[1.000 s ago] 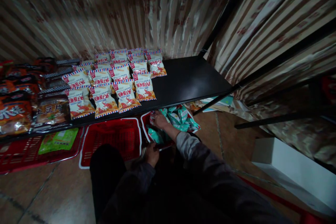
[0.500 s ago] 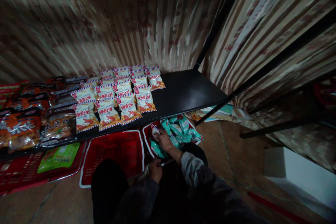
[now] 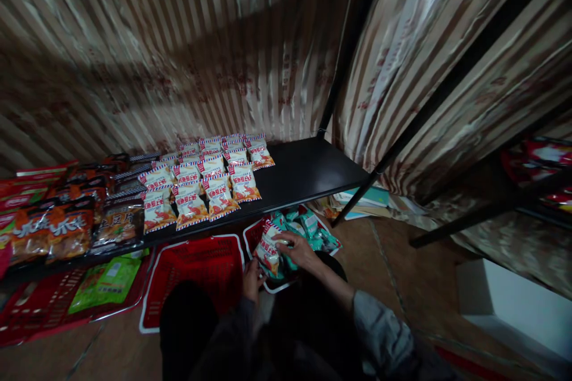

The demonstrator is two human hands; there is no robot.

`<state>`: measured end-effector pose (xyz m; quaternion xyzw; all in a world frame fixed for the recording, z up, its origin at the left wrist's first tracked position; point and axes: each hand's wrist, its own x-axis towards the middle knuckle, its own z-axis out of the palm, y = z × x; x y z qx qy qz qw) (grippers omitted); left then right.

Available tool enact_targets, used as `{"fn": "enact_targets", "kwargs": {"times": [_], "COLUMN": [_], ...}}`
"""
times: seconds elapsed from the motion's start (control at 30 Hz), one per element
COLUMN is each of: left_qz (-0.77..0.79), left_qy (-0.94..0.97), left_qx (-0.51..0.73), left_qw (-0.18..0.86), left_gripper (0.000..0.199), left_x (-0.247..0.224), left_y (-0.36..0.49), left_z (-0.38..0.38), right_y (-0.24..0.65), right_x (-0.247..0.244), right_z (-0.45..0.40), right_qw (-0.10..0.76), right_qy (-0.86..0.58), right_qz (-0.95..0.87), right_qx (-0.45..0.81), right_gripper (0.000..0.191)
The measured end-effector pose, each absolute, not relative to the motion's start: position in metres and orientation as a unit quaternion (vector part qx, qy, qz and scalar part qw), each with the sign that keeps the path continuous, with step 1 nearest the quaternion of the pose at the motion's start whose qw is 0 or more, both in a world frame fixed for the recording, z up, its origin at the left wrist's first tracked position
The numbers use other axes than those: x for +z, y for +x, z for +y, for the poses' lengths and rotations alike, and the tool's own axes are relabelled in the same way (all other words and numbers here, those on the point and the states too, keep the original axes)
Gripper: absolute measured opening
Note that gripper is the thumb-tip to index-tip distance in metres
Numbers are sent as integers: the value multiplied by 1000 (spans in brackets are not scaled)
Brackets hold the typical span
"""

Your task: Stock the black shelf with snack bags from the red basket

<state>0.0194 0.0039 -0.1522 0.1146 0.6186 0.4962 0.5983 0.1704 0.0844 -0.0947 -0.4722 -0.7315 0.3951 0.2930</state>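
My right hand (image 3: 298, 251) grips a white and orange snack bag (image 3: 269, 250) by its right side, above the small red basket (image 3: 248, 237) with the white rim. My left hand (image 3: 252, 280) is closed at the bag's lower left corner, its fingers partly in shadow. Several teal snack packets (image 3: 309, 223) lie in the basket under and behind the held bag. On the black shelf (image 3: 308, 172), matching white and orange bags (image 3: 222, 195) stand in rows, left of the bare stretch of shelf.
Orange and black bags (image 3: 71, 226) and dark potato-slice bags (image 3: 118, 223) fill the shelf's left part. A red basket (image 3: 196, 262) sits by my knee; another at left holds a green packet (image 3: 107, 283). Black posts (image 3: 357, 196) and a white box (image 3: 513, 303) are at right.
My right hand has lifted a white and orange bag up from the basket of teal packets. My left hand has moved up and left to the bag's corner. The view has shifted slightly.
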Motion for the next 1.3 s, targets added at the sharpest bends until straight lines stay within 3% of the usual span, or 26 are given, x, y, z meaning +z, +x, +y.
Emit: {"fn": "enact_targets", "kwargs": {"times": [0.13, 0.4, 0.57, 0.77, 1.03, 1.17, 1.3], "left_qz": [520, 461, 427, 411, 400, 420, 427], "left_qy": [83, 132, 199, 314, 297, 277, 271], "left_qx": [542, 592, 582, 529, 598, 608, 618], "left_qw": [655, 647, 663, 673, 628, 614, 601], "left_gripper": [35, 42, 53, 49, 47, 46, 49], "left_x": [-123, -81, -57, -34, -24, -19, -11], "left_y": [17, -1, -17, -19, -16, -17, -16], "left_z": [-1, -9, -12, -14, -12, -11, -7], "right_y": [175, 175, 171, 156, 136, 131, 126], "right_x": [-67, -11, 11, 26, 26, 20, 17], "right_z": [86, 94, 99, 97, 90, 88, 83], "right_qw": [322, 319, 299, 302, 397, 406, 409], "right_qy": [-416, -376, -356, -307, -348, -356, -346], "right_qz": [-717, -692, -712, -750, -609, -558, -524], "right_qx": [457, 527, 527, 501, 592, 631, 662], "right_gripper": [23, 22, 18, 16, 63, 66, 53]}}
